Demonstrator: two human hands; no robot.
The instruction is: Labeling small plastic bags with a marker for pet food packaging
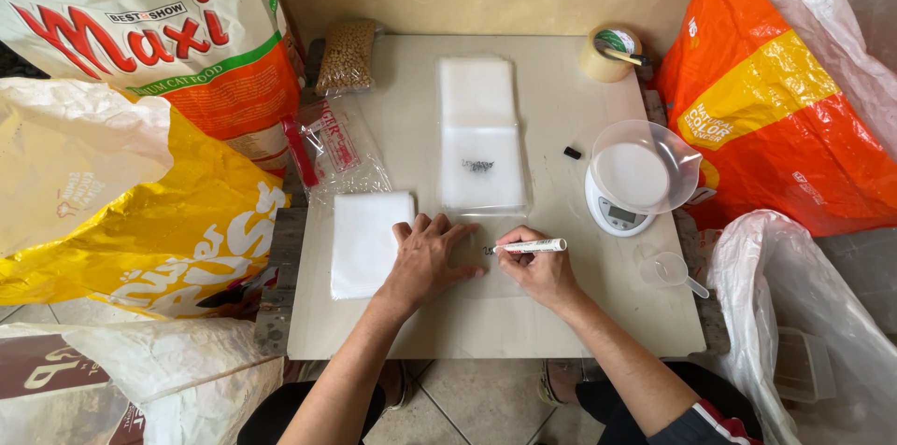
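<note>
My left hand (425,258) lies flat, fingers spread, pressing down a clear plastic bag (493,279) on the pale board (486,333). My right hand (540,269) grips a white marker pen (531,246), whose tip touches the bag just right of my left fingers, where a small dark mark shows. A stack of clear bags (481,132) lies beyond, the top one bearing a dark scribble. The pen's black cap (572,153) lies apart on the board.
A white stack of bags (366,241) sits left of my hand. A small digital scale with a clear bowl (635,174), a plastic scoop (675,270), a tape roll (609,53) and a packet of pellets (348,57) surround the board. Large feed sacks (140,25) flank both sides.
</note>
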